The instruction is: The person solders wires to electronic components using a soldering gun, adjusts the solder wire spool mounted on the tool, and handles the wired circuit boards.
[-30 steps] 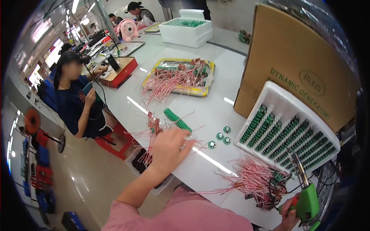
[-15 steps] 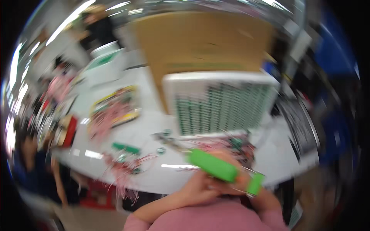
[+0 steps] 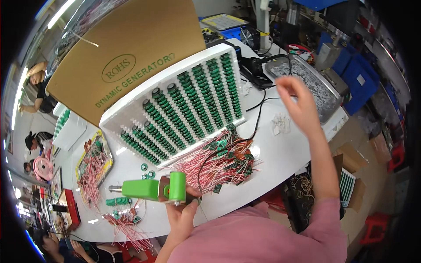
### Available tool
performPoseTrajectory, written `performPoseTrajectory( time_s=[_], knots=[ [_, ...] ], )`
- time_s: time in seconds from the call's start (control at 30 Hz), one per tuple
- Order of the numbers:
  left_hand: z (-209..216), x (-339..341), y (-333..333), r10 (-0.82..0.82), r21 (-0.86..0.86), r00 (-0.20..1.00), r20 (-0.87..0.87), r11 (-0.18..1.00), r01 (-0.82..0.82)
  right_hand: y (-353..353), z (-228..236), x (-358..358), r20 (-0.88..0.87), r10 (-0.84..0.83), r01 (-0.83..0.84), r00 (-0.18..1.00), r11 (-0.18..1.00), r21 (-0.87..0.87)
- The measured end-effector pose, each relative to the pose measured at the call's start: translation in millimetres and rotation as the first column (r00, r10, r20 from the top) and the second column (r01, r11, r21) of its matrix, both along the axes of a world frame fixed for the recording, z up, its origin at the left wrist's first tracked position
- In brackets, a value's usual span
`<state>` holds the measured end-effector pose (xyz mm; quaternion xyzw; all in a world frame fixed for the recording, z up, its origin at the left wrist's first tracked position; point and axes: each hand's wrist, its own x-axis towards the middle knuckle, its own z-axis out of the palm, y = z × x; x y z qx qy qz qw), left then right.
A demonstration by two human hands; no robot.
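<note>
We're looking thru the L head cam, wide fisheye, aimed down/fwd over the white table (image 3: 275, 151); L hand (image 3: 182, 215) & R hand (image 3: 299, 105) nr, pink shirt (image 3: 263, 239) v. close at btm edge, cardboard box (image 3: 140, 41) further out.

Left hand (image 3: 181, 220) partly behind green soldering gun (image 3: 147, 189)

Left fingers (image 3: 189, 212) hold tool (image 3: 141, 189); wires (image 3: 197, 171) beside

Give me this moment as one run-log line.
left hand: holding green soldering gun | right hand: near metal tray | nearby: wired circuit boards, white foam tray
</note>
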<state>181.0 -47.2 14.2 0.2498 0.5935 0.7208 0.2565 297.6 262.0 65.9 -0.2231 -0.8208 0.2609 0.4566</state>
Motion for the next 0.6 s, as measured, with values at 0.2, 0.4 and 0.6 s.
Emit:
performPoseTrajectory(
  time_s=[0.2, 0.4, 0.6],
  knots=[
    [-8.3, 25.0, -0.8, 0.07, -0.001, 0.992, 0.107, 0.998, -0.07, 128.0, 0.8, -50.3, 0.496, -0.578, 0.09, 0.648, 0.705, 0.703],
    [-22.2, 10.6, -21.5, 0.111, -0.078, 0.993, -0.03, 0.991, -0.113, 166.9, 1.3, -60.2, 0.793, -0.488, 0.127, 0.365, 0.869, 0.478],
    [-14.6, 13.1, 1.5, 0.122, -0.038, 0.99, 0.063, 0.992, -0.12, 142.6, 42.9, -20.1, 0.725, -0.578, 0.171, 0.375, 0.811, 0.559]
  ],
)
